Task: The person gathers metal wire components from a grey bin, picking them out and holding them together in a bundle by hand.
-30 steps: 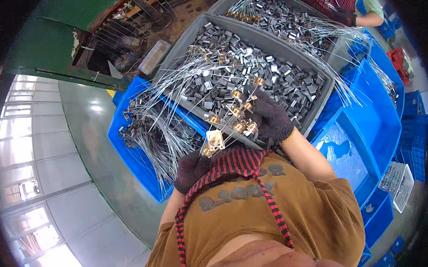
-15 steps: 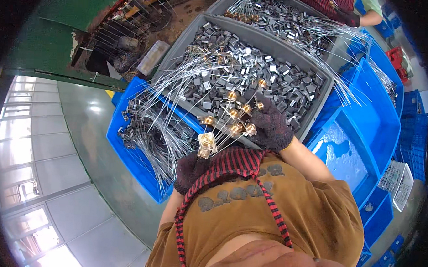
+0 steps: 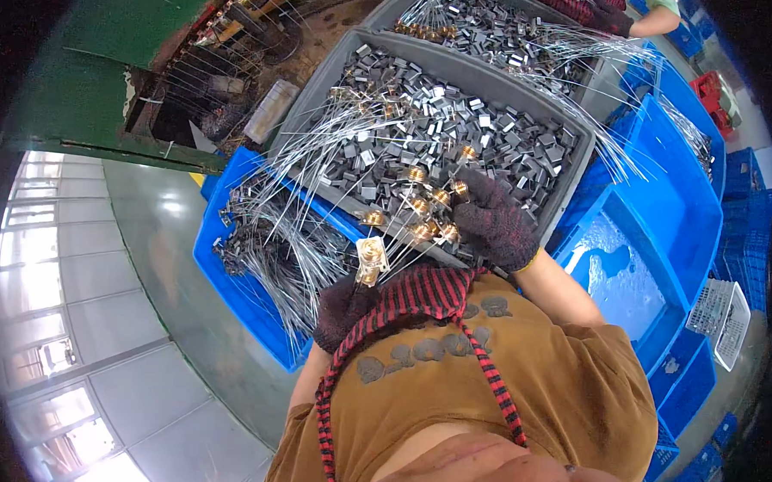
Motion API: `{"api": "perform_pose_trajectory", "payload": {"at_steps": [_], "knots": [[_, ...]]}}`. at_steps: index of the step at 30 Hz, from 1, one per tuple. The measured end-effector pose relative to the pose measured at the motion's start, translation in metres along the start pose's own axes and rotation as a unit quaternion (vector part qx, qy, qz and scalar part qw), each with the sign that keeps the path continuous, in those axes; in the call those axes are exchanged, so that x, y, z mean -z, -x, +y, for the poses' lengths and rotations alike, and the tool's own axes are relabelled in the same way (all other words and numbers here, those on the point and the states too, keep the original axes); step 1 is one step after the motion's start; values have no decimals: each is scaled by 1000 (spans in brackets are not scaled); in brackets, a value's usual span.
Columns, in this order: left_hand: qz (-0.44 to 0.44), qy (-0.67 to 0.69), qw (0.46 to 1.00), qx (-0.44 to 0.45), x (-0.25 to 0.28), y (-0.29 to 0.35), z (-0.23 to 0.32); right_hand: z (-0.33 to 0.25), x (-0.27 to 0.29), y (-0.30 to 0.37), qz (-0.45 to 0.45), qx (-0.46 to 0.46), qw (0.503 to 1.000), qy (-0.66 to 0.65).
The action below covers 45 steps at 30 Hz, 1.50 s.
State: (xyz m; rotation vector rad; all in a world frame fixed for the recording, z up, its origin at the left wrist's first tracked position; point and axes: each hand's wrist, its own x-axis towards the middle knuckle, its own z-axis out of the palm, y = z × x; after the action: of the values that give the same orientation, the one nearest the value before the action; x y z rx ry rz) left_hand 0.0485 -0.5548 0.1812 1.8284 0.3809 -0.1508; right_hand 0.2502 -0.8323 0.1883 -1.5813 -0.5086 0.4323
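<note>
My left hand (image 3: 340,312), in a dark knit glove, is closed low at my chest around a bundle of thin metal wires with brass-coloured coils (image 3: 419,206) at their tips. The bundle fans out toward the upper right. One larger coil in a pale square piece (image 3: 371,256) stands nearest that hand. My right hand (image 3: 497,222), also gloved, has its fingers curled against the coils on the bundle's right side; its fingertips are partly hidden. Beyond both hands lies a grey bin (image 3: 583,163) heaped with small dark metal blocks (image 3: 460,115), with coil-tipped wires (image 3: 330,135) lying across its left part.
At my left, a blue bin (image 3: 221,273) holds a tangle of wired pieces. A second grey bin (image 3: 378,17) stands behind, with a co-worker's gloved hand (image 3: 607,16) at it. On the right are blue bins (image 3: 677,176) and a white basket (image 3: 731,329). Green machinery (image 3: 74,89) stands far left.
My right hand has shifted slightly to the right by the coils. My left hand keeps its hold on the bundle. The whole view has moved a little.
</note>
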Motion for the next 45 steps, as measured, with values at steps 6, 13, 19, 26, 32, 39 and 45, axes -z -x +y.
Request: {"api": "perform_pose_trajectory", "payload": {"at_steps": [6,13,19,26,32,39,45], "knots": [[-27,-234,968,-81,4,-7,-14,22,-12,-10,67,311,928,194],[36,-107,994,-6,4,-3,-5,13,-24,-14,8,-11,1000,-18],[48,-41,997,-41,-2,-3,2,9,-37,-26,66,-106,906,-404],[9,-88,996,-11,1,-9,4,5,-30,-21,97,-118,954,-259],[-4,-178,980,89,-4,-22,37,118,-1,10,43,244,911,330],[22,-98,994,53,3,-32,-19,79,34,-23,-138,-165,968,133],[-31,-156,983,90,1,-48,12,63,49,-104,45,-69,884,459]]}}
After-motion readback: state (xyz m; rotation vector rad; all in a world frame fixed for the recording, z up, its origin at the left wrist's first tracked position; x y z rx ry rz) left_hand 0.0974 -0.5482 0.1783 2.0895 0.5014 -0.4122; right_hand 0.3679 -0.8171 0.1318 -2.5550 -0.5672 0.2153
